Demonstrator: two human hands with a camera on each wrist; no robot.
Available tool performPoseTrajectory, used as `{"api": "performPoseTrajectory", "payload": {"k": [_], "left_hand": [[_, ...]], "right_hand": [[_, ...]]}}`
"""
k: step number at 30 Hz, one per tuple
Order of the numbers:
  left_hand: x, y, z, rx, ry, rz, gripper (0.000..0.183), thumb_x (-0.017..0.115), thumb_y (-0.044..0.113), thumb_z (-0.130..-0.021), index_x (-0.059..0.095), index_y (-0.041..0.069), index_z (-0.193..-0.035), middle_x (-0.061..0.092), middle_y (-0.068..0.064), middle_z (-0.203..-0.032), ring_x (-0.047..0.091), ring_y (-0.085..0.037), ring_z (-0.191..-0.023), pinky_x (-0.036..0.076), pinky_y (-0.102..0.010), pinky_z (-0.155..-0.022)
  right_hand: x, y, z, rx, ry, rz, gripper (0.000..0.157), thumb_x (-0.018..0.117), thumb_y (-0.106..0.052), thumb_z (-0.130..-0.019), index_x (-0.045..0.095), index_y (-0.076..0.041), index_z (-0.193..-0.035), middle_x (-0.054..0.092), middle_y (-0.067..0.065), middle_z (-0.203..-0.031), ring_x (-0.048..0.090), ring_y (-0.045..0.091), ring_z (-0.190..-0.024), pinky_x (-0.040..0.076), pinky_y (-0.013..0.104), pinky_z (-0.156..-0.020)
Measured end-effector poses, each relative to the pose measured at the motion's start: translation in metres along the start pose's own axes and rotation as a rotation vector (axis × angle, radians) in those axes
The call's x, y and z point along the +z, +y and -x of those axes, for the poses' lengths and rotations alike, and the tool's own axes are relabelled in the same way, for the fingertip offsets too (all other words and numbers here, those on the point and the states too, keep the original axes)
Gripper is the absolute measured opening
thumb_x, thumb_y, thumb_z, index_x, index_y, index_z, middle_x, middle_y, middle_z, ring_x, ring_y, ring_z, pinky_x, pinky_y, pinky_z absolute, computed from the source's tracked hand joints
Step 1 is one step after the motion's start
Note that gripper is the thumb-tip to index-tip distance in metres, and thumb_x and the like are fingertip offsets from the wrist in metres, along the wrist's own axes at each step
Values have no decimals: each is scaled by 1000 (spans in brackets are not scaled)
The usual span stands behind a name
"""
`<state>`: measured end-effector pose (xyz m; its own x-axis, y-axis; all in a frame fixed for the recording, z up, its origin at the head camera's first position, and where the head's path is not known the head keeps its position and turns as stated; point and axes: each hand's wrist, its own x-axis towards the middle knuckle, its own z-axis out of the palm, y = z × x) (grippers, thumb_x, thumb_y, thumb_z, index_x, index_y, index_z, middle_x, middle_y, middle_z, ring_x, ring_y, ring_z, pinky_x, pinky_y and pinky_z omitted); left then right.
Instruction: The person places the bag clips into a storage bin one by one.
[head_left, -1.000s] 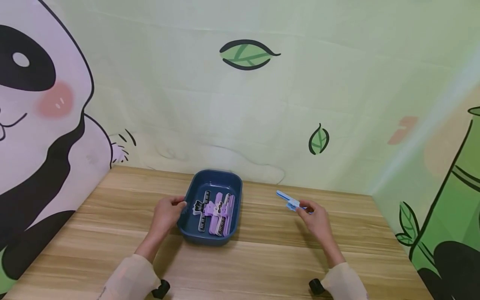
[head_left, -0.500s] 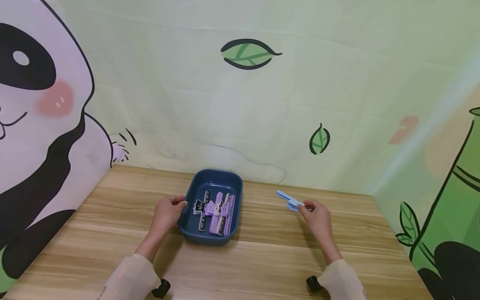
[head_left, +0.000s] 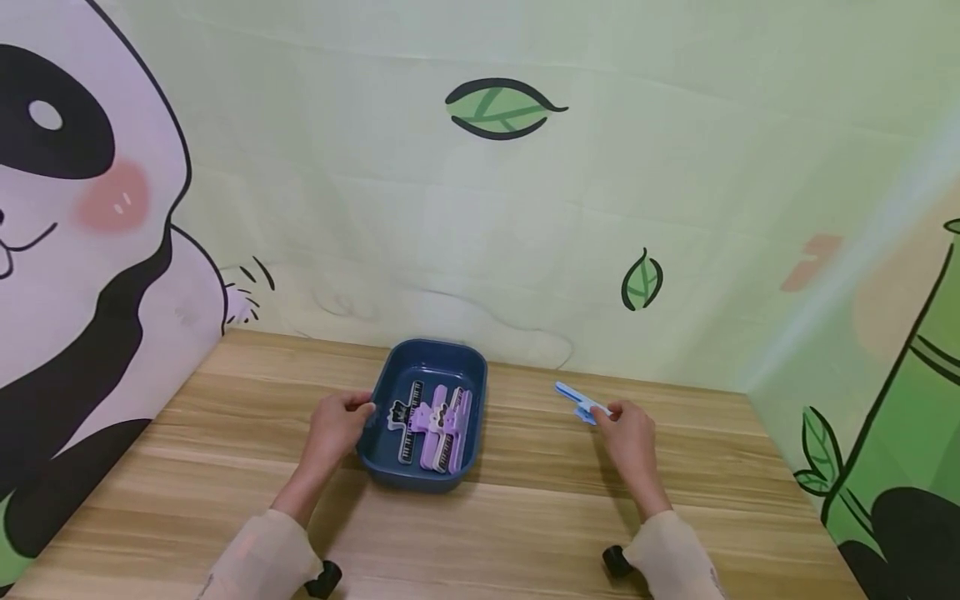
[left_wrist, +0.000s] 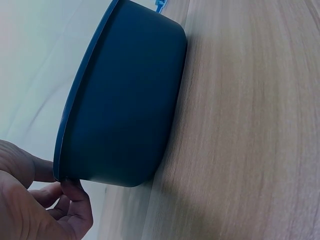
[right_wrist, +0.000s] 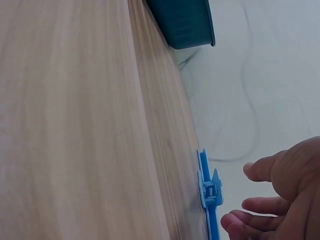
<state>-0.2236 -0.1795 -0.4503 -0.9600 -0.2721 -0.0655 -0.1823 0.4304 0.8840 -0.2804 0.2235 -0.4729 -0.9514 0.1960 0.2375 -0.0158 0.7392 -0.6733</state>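
A dark blue plastic tub (head_left: 408,481) stands on the wooden table, left of the middle. My left hand (head_left: 336,427) pinches its left rim between thumb and fingers; the left wrist view shows the thumb on one side of the tub's lip (left_wrist: 120,95) and curled fingers below. Inside lie purple bag clips (head_left: 431,425) and black piano-key clips (head_left: 408,425). To the right a light blue bag clip (head_left: 573,395) lies on the table. My right hand (head_left: 632,437) hovers at its near end. In the right wrist view thumb and fingers are parted beside the blue clip (right_wrist: 204,190), gripping nothing.
Behind the table (head_left: 525,533) hangs a pale green cloth backdrop (head_left: 360,208) printed with a panda, leaves and bamboo, meeting the table's back edge. A wrinkled line runs across the cloth above the tub. Dark wrist straps (head_left: 324,579) show below both sleeves.
My right forearm has swung a little left and the fingertips sit slightly differently at the blue clip's near end. The clip, the tub and my left hand have stayed in place.
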Motion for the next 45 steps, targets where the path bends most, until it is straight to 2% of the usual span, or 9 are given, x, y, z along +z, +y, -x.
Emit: {"api": "performPoseTrajectory", "payload": {"k": [5, 13, 19, 27, 37, 45], "left_hand": [[1, -1, 0, 1, 0, 8, 30, 59, 7, -103, 67, -9, -128, 68, -28, -118, 61, -35, -100, 53, -47, -90], [1, -2, 1, 67, 29, 16, 27, 63, 3, -99, 70, -11, -120, 71, -28, -111, 65, -34, -96, 54, -42, -82], [2, -1, 1, 57, 19, 19, 28, 62, 4, -100, 69, -11, -122, 70, -29, -114, 65, -35, -98, 54, -47, -86], [4, -3, 0, 51, 19, 22, 28, 61, 4, -100, 69, -11, -123, 70, -28, -114, 64, -35, -99, 54, -46, -86], [2, -2, 2, 38, 22, 27, 29, 60, 4, -101, 68, -11, -124, 69, -29, -116, 64, -35, -102, 53, -47, -88], [1, -2, 1, 35, 23, 33, 29, 60, 4, -101, 68, -12, -124, 69, -29, -115, 63, -35, -100, 53, -46, -86]], "right_hand": [[5, -2, -2, 9, -13, 50, 37, 72, -20, -96, 69, 14, -109, 70, 22, -89, 60, 32, -78, 47, 40, -67], [12, -4, -5, -7, -16, 108, 36, 71, -19, -96, 67, 15, -103, 68, 27, -91, 63, 38, -81, 53, 53, -76], [19, -5, -9, 14, -47, 164, 35, 70, -19, -97, 66, 15, -103, 66, 27, -90, 60, 33, -75, 54, 48, -69], [28, -9, -15, 12, -62, 236, 34, 68, -21, -98, 58, 5, -79, 52, 15, -73, 50, 27, -63, 44, 39, -53], [35, -10, -24, 63, -122, 265, 34, 67, -26, -100, 55, -1, -79, 50, 10, -70, 47, 24, -60, 39, 36, -50], [38, -9, -28, 24, -106, 269, 29, 66, -20, -99, 56, 0, -82, 51, 11, -69, 49, 25, -60, 40, 36, -50]]}}
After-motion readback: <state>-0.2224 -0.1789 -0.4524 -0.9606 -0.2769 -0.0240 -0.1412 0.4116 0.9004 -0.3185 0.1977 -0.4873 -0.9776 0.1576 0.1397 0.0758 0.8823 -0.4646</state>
